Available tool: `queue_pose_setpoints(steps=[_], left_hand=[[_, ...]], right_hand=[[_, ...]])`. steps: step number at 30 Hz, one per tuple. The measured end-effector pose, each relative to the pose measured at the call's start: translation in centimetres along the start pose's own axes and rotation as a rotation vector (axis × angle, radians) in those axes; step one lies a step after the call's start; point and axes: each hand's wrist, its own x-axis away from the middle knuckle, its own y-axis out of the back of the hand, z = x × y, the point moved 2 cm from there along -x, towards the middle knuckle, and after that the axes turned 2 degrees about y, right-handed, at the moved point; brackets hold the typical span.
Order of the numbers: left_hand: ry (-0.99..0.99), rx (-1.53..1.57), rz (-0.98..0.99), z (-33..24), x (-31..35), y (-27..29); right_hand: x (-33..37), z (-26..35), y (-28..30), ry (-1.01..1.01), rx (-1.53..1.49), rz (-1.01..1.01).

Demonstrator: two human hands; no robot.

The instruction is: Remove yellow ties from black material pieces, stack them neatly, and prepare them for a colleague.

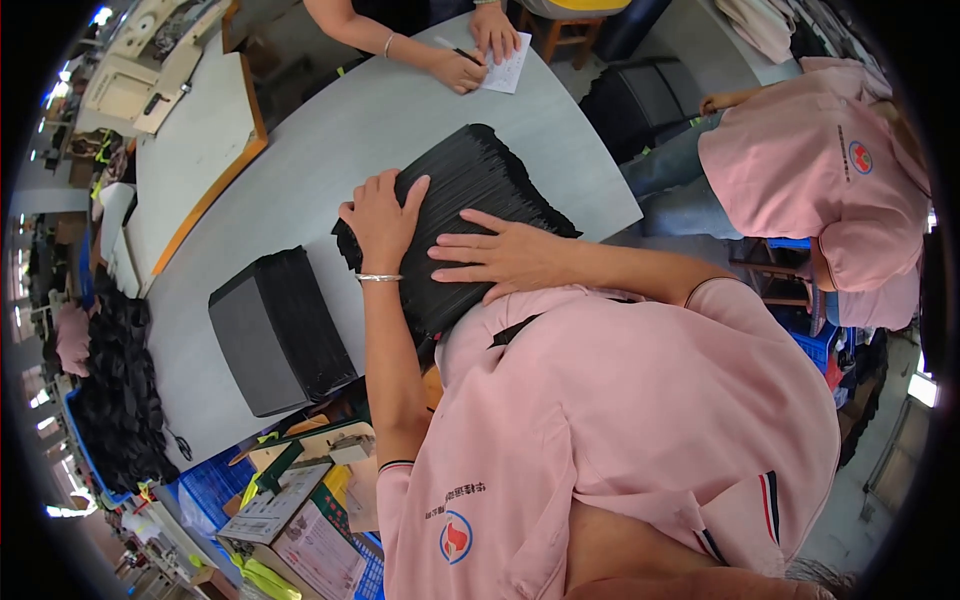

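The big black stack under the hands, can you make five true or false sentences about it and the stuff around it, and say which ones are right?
1. The left hand and right hand both rest on the big black stack. True.
2. The person's right arm wears the silvery bracelet. False: the left arm wears it.
3. A smaller dark stack is on the table, to the left of the big one. True.
4. The tabletop is bright red. False: it is pale grey.
5. Across the table, a co-worker's hand holds scissors. False: it holds a dark pen by some white paper.
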Motion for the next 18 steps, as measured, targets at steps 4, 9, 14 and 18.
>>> queue_pose_setpoints(steps=[4, 9, 14, 18], left_hand=[[0.006, 0.011, 0.095, 0.1, -0.1, 0.6], [0.038, -0.045, 0.161, -0.9, 0.5, -0.4], [0.008, -0.059, 0.048, -1.5, 1.9, -0.9], [0.044, -0.024, 0.052, -1.0, 1.4, -0.7]], right_hand=[[3.3, -1.1, 2.0, -0.109, 0.055, 0.072], [6.4, -2.8, 0.4, -0.126, 0.098, -0.003], [10.1, -2.1, 0.2, -0.415, 0.002, -0.068], [12.9, -0.8, 0.8, -0.564, -0.036, -0.377]])
